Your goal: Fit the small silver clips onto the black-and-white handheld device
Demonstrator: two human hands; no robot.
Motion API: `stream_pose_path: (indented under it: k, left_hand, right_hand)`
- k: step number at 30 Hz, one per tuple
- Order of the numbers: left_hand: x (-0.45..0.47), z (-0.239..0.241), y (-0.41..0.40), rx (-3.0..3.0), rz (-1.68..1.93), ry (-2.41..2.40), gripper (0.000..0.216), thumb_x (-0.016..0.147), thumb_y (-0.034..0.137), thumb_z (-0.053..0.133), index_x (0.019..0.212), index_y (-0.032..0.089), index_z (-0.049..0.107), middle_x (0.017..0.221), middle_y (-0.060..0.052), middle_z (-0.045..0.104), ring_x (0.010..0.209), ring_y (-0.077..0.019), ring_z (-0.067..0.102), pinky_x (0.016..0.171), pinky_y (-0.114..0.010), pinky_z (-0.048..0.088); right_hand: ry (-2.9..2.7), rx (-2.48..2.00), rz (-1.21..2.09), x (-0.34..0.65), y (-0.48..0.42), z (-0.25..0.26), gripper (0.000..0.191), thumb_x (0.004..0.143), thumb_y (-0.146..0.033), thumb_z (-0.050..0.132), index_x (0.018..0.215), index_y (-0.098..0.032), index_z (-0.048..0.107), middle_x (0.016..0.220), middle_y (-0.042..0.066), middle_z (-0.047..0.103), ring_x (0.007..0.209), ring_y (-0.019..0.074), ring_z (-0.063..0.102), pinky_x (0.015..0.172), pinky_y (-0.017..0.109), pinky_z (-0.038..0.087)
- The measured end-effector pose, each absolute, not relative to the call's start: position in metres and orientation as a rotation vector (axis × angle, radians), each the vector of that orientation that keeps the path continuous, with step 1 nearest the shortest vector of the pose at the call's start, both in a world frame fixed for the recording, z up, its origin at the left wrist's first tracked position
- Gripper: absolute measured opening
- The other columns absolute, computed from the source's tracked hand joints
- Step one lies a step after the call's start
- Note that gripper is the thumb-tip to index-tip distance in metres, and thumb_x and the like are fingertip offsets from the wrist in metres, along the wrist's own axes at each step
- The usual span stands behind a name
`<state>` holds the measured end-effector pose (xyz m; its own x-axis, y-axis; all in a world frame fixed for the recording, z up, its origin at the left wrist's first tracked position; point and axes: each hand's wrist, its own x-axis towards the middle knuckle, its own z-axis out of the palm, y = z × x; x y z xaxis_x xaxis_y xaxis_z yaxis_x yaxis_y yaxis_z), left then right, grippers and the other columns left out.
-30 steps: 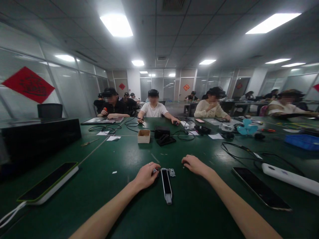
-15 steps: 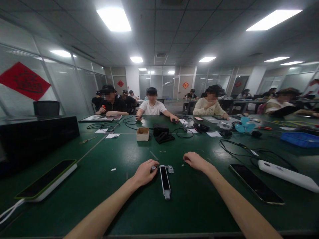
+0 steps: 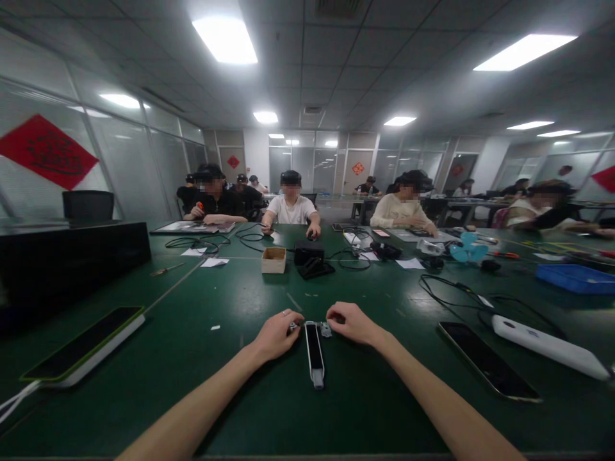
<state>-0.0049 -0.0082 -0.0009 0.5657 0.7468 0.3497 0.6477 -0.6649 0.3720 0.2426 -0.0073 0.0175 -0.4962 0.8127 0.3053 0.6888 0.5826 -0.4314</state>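
On the green table (image 3: 269,416) lies a slim white device with a dark top (image 3: 314,349), its narrow end towards me. Small silver metal parts flank its far end; the metal plate on the right (image 3: 326,329) shows best. My left hand (image 3: 277,334) rests at the left side with fingers curled round a small metal part (image 3: 292,327), mostly hidden by them. My right hand (image 3: 353,322) is closed in a pinch beside the right plate. Whatever lies between its fingertips is too small to name.
A phone (image 3: 487,360) and a white power bank-like block (image 3: 548,346) with black cable lie right. Another phone on a white block (image 3: 81,346) lies left. Ahead stand an open cardboard box (image 3: 273,262) and black stand (image 3: 314,266). Co-workers sit opposite; a blue tray (image 3: 576,279) is far right.
My right hand has moved left, from beside a tiny ring on the table to the metal plate at the device. My left hand has stayed at the left metal part.
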Motion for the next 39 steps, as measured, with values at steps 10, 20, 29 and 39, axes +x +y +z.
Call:
stream_pose_path:
  k: [10,20,29,39]
  left_hand:
    - [-0.004,0.002,-0.010,2.579,0.706,1.168,0.022,0.085,0.019,0.047,0.104,0.020,0.058,0.097,-0.004,0.061,0.087,-0.0177,0.058,0.075,-0.028,0.046]
    - [-0.004,0.002,-0.010,2.567,0.695,1.173,0.024,0.085,0.019,0.047,0.106,0.020,0.058,0.100,-0.004,0.061,0.085,-0.0170,0.058,0.075,-0.028,0.046]
    - [-0.003,0.000,-0.009,2.567,0.686,1.195,0.023,0.084,0.017,0.046,0.104,0.020,0.059,0.098,-0.004,0.061,0.085,-0.0167,0.057,0.077,-0.028,0.046]
    - [-0.004,0.005,-0.012,2.562,0.667,1.185,0.025,0.085,0.016,0.044,0.105,0.020,0.058,0.099,-0.004,0.061,0.085,-0.0162,0.058,0.076,-0.028,0.047]
  right_hand:
    - [-2.270,-1.261,0.498,0.236,-0.010,0.010,0.015,0.079,-0.023,0.054,0.090,-0.018,0.063,0.081,0.001,0.061,0.068,0.0123,0.052,0.060,0.024,0.042]
    - [-2.292,-1.255,0.428,0.234,-0.011,0.008,0.012,0.082,-0.026,0.055,0.088,-0.020,0.063,0.091,0.003,0.061,0.085,0.0166,0.053,0.077,0.032,0.044]
    - [-2.275,-1.243,0.403,0.232,-0.009,0.005,0.011,0.082,-0.025,0.055,0.084,-0.019,0.064,0.085,0.002,0.061,0.081,0.0160,0.053,0.076,0.031,0.043]
    - [-2.317,-1.246,0.386,0.234,-0.007,0.002,0.019,0.086,-0.032,0.051,0.087,-0.020,0.066,0.089,0.004,0.062,0.085,0.0176,0.052,0.078,0.033,0.043]
